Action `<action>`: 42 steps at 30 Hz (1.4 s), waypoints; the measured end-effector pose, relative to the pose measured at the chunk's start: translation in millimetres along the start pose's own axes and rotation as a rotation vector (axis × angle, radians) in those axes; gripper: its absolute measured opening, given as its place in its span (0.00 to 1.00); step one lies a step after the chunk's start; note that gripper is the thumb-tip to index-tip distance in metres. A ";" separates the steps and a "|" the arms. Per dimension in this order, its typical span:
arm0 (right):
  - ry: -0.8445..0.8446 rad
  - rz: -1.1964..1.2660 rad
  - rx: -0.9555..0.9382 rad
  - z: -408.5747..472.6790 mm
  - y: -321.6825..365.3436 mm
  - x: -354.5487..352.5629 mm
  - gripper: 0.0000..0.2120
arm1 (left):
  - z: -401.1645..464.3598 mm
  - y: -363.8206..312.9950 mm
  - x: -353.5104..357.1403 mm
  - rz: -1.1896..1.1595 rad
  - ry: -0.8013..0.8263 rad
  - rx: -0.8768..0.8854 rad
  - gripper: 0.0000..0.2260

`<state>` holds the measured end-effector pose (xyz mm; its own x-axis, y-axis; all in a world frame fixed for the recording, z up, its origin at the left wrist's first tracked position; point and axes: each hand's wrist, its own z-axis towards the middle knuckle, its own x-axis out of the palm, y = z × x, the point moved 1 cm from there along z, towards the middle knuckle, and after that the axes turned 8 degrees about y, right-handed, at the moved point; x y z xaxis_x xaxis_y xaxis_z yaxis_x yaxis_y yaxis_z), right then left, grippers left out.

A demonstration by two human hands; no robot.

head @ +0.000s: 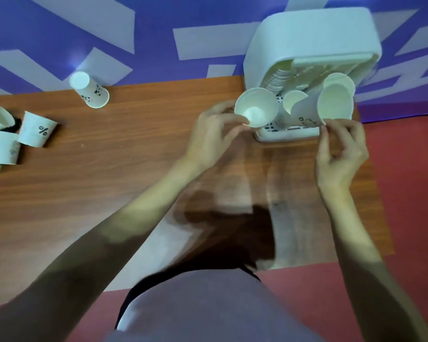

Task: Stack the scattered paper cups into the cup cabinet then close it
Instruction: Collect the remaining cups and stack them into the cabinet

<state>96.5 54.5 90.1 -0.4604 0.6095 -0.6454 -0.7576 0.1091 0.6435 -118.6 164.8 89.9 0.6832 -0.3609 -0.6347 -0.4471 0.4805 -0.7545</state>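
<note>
The white cup cabinet (314, 38) stands open at the table's far right, with a stack of cups (276, 80) inside and its base tray (287, 135) in front. My left hand (213, 134) pinches the rim of one white paper cup (256, 107), mouth facing me, in front of the cabinet. With my right hand (341, 154) I pinch the lower rim of another paper cup (335, 104), which leans against the cabinet opening. Two more cups (294, 101) sit between and behind them.
Scattered paper cups lie on the wooden table (109, 193) at the left: one on its side (90, 91) near the wall, one with a percent sign (36, 129), others (0, 146) at the frame edge. A blue-and-white wall runs behind; red floor lies right.
</note>
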 end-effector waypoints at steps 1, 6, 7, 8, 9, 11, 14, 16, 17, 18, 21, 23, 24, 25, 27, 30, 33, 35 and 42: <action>-0.017 -0.004 -0.005 7.3 -6.1 -7.2 0.08 | 16.5 -7.0 7.8 -0.012 0.005 0.021 0.06; -0.107 -0.036 -0.072 39.3 -32.1 -28.5 0.08 | 87.0 -27.3 45.9 0.044 0.071 0.096 0.07; -0.119 -0.035 -0.081 44.1 -36.8 -29.7 0.07 | 95.7 -28.8 53.0 0.064 0.096 0.105 0.07; -0.127 -0.033 -0.088 47.9 -40.9 -30.1 0.07 | 102.5 -29.0 60.5 0.078 0.122 0.110 0.06; -0.131 -0.031 -0.094 50.8 -44.4 -29.9 0.07 | 107.7 -29.5 67.1 0.095 0.147 0.116 0.06; -0.127 -0.033 -0.109 54.3 -49.2 -28.9 0.07 | 115.3 -28.4 79.4 0.144 0.185 0.120 0.06; -0.125 -0.047 -0.133 57.0 -53.7 -28.3 0.07 | 119.6 -25.0 91.8 0.188 0.218 0.093 0.06; -0.134 -0.056 -0.143 58.9 -57.4 -28.6 0.07 | 119.4 -22.2 96.1 0.222 0.217 0.088 0.06; -0.138 -0.057 -0.144 60.0 -59.3 -28.9 0.07 | 118.8 -21.3 97.4 0.238 0.216 0.086 0.06; -0.142 -0.056 -0.146 60.9 -60.8 -29.2 0.07 | 118.2 -20.3 98.9 0.255 0.220 0.081 0.06; -0.133 -0.037 -0.161 62.6 -62.1 -28.1 0.06 | 118.4 -17.4 105.1 0.315 0.276 0.052 0.06; -0.108 -0.032 -0.187 63.9 -61.3 -25.1 0.05 | 119.9 -13.6 110.6 0.344 0.316 0.038 0.07; -0.091 -0.031 -0.205 64.9 -61.3 -23.4 0.05 | 120.8 -11.1 113.5 0.363 0.334 0.031 0.08; -0.073 -0.030 -0.223 65.8 -61.4 -21.6 0.05 | 121.4 -8.6 116.2 0.384 0.352 0.023 0.08; -0.038 -0.031 -0.259 67.6 -61.8 -18.1 0.06 | 121.5 -3.1 121.6 0.413 0.385 -0.001 0.09; 0.015 -0.035 -0.293 69.2 -61.9 -11.8 0.06 | 120.1 1.9 126.7 0.422 0.420 -0.041 0.09; 0.053 -0.039 -0.295 70.7 -62.1 -5.3 0.07 | 116.4 1.3 126.3 0.389 0.429 -0.059 0.13; 0.078 -0.040 -0.291 71.2 -62.9 -1.3 0.07 | 109.5 -0.7 121.1 0.359 0.399 -0.061 0.16; 0.226 -0.087 -0.295 65.4 -66.3 24.5 0.06 | 57.5 14.8 78.6 0.299 0.174 -0.079 0.16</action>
<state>165.7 113.6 58.6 -0.4539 0.4156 -0.7882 -0.8838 -0.0977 0.4575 -38.3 189.5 38.4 0.4096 -0.3481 -0.8432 -0.6603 0.5246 -0.5374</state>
